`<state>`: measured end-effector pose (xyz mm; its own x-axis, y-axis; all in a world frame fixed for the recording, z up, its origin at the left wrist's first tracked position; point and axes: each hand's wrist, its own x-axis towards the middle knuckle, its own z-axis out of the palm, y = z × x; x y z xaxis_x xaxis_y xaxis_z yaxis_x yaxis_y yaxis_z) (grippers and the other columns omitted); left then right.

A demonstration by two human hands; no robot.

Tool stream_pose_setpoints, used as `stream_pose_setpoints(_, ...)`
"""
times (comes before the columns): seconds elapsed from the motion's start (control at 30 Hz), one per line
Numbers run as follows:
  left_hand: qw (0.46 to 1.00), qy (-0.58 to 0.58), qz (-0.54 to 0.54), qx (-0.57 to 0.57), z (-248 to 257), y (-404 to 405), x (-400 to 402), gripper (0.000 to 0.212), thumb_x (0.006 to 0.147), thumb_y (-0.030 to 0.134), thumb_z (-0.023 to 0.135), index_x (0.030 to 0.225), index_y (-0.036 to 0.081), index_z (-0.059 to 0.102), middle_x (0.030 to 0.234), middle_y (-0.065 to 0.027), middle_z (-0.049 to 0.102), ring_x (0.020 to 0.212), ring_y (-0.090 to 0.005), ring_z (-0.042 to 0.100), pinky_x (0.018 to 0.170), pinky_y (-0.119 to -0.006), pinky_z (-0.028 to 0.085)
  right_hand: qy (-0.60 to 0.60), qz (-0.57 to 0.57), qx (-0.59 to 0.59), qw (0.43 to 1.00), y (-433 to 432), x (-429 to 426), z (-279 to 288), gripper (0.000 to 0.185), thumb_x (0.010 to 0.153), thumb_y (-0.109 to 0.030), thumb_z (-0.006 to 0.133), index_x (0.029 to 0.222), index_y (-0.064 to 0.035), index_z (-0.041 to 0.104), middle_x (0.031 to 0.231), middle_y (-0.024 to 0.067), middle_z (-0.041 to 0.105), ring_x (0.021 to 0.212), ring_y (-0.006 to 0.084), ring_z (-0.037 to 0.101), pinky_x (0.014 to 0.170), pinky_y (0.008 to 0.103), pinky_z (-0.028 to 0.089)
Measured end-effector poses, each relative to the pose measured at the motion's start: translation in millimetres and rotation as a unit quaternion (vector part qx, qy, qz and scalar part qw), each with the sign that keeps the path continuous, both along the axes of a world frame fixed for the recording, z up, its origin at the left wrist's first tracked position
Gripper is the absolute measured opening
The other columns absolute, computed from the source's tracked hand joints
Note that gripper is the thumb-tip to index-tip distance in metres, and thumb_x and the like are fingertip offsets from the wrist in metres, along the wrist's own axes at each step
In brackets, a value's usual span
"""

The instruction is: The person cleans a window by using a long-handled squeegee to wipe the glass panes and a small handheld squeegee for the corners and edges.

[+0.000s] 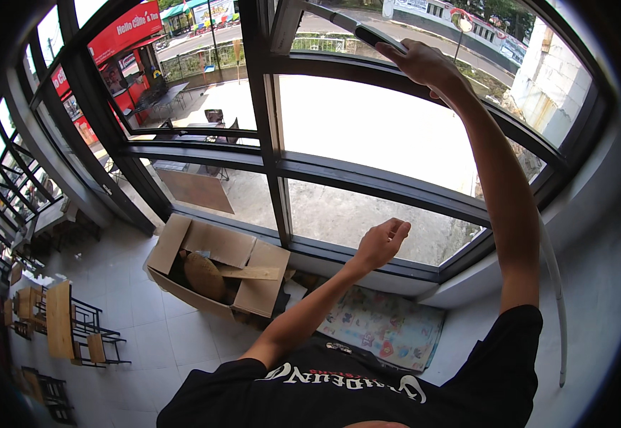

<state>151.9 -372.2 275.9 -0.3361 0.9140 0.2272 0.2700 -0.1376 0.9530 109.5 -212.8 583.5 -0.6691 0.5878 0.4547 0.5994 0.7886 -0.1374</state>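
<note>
My right hand [423,67] is raised high at the upper right, its fingers closed around the dark grip of a long-handled tool [353,27]. The tool's pale shaft runs up and left to the top edge of the picture, by the dark window frame [342,166]; its far end is not clearly seen. Lower down, my left hand [382,243] hangs in front of the lower window pane with its fingers loosely curled and nothing in it.
An opened cardboard box [171,246] holding a woven item stands below the window. Beside it lies a printed mat [385,326]. Wooden tables [60,321] and stools stand at the left. A pale hose or cable [559,299] hangs along the right wall.
</note>
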Motion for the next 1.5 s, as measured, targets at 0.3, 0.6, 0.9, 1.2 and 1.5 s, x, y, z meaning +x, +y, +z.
stream_pose_setpoints(0.3, 1.000, -0.011, -0.028, 0.004, -12, -5, 17, 0.044, 0.100, 0.040, 0.049, 0.107, -0.001, 0.064, 0.095, -0.0132, 0.071, 0.086, -0.0250, 0.068, 0.079, -0.035, 0.052, 0.015, 0.022, -0.071, 0.997, -6, 22, -29, 0.084, 0.087, -0.074, 0.042, 0.125, -0.0006, 0.053, 0.066, 0.0067, 0.056, 0.053, 0.0186, 0.064, 0.038, 0.0310, 0.056)
stream_pose_setpoints(0.6, 0.998, -0.005, -0.036, -0.042, -9, -27, 12, 0.043, 0.100, 0.039, 0.049, 0.110, -0.001, 0.063, 0.096, -0.0129, 0.071, 0.090, -0.0240, 0.068, 0.081, -0.034, 0.052, 0.012, -0.073, -0.044, 0.996, 2, 75, -45, 0.082, 0.088, -0.076, 0.038, 0.123, -0.0044, 0.058, 0.073, 0.0101, 0.067, 0.075, 0.0207, 0.070, 0.067, 0.0392, 0.055)
stream_pose_setpoints(0.9, 0.998, 0.013, -0.018, -0.051, -30, -60, 7, 0.043, 0.100, 0.040, 0.048, 0.109, 0.000, 0.064, 0.094, -0.0121, 0.071, 0.089, -0.0235, 0.068, 0.081, -0.034, 0.052, 0.067, -0.093, -0.046, 0.992, 1, 85, -83, 0.076, 0.088, -0.074, 0.039, 0.127, -0.0111, 0.055, 0.080, 0.0140, 0.069, 0.081, 0.0292, 0.071, 0.071, 0.0429, 0.053)
stream_pose_setpoints(1.2, 0.997, -0.002, -0.007, -0.078, -73, -86, 10, 0.042, 0.100, 0.039, 0.052, 0.108, -0.001, 0.063, 0.095, -0.0122, 0.071, 0.086, -0.0221, 0.068, 0.078, -0.034, 0.053, 0.190, -0.115, -0.127, 0.967, -8, 109, -141, 0.072, 0.089, -0.072, 0.043, 0.124, -0.0108, 0.057, 0.072, 0.0117, 0.065, 0.067, 0.0266, 0.067, 0.059, 0.0394, 0.051)
stream_pose_setpoints(1.5, 0.993, -0.007, -0.082, -0.087, -92, -85, 59, 0.091, 0.084, 0.055, 0.068, 0.146, 0.003, 0.026, 0.139, -0.0224, 0.046, 0.121, -0.0336, 0.054, 0.095, -0.046, 0.047, 0.362, -0.001, -0.212, 0.908, -93, 114, -210, 0.048, 0.099, -0.043, 0.048, 0.127, -0.0054, 0.054, 0.069, 0.0085, 0.060, 0.054, 0.0135, 0.058, 0.050, 0.0325, 0.045)
